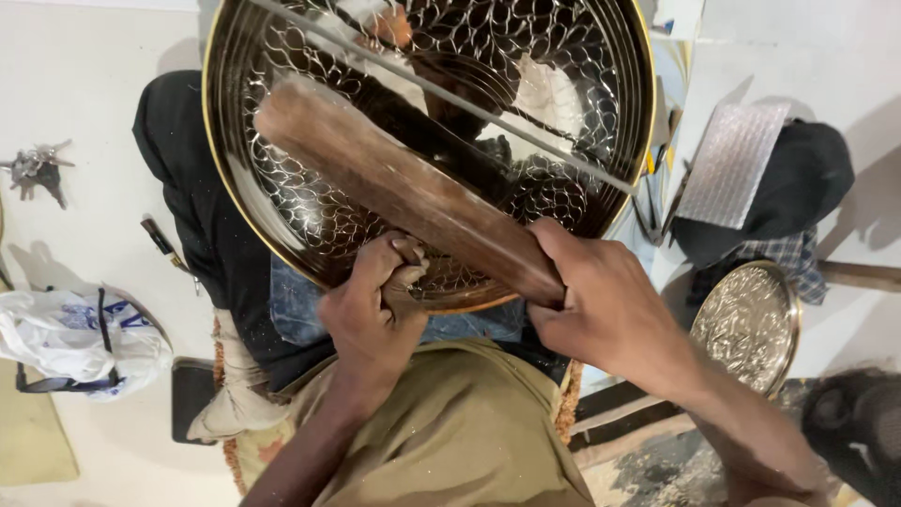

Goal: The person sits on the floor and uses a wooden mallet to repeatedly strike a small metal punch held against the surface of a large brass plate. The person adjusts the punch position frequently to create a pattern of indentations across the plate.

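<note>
Your right hand [601, 305] is closed around the lower end of a wooden mallet [404, 188], which lies diagonally across the big round metal tray [282, 225]. Your left hand [371, 305] is closed in a fist at the tray's lower rim, gripping a small tool (I cannot tell which kind). The tray, with its leaf pattern, rests over your lap. 1 smaller engraved plate [746, 324] lies to the right, keys [33, 169] far left, a white plastic bag [70, 338] below them.
</note>
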A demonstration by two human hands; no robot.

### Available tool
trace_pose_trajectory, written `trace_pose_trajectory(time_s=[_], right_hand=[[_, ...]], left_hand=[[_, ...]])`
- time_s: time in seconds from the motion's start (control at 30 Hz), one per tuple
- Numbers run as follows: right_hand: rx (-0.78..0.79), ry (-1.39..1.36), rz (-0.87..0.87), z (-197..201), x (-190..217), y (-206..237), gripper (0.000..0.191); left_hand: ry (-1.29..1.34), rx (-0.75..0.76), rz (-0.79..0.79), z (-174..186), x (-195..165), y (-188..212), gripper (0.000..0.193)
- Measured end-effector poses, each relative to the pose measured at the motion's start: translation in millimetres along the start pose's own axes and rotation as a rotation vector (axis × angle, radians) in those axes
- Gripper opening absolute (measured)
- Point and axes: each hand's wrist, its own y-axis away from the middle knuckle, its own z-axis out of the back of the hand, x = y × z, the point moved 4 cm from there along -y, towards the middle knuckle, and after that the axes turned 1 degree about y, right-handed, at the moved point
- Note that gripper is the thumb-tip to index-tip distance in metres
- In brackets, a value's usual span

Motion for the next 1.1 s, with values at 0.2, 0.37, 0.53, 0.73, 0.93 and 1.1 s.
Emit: trace_pose_trajectory(time_s=[0.2, 0.37, 0.53, 0.73, 0.93, 1.1], right_hand=[[-0.185, -0.027, 0.333, 20, 29, -2, 0.051], [-0.086, -0.203, 0.29, 39, 48, -3, 0.046], [-0.143, 0.44, 0.522, 59, 72, 6, 0.049], [-0.161, 0.165, 0.553, 51, 71, -1, 0.053], [-0.225, 0.013, 0.467, 49, 53, 1, 0.052], [-0.07, -0.01, 0.198, 29, 26, 1, 0.039]], left_hand=[[0.084, 0.023, -0.008, 5, -3, -1, 0.042], [0.038, -0.013, -0.027, 5, -4, 2, 0.04], [-0.064, -0.02, -0.059, 7, 4, 5, 0.034], [-0.047, 0.093, -0.063, 11, 0, 3, 0.051], [-0.093, 0.204, -0.015, 7, 5, -6, 0.05], [-0.084, 0.403, -0.012, 5, 10, -16, 0.052]])
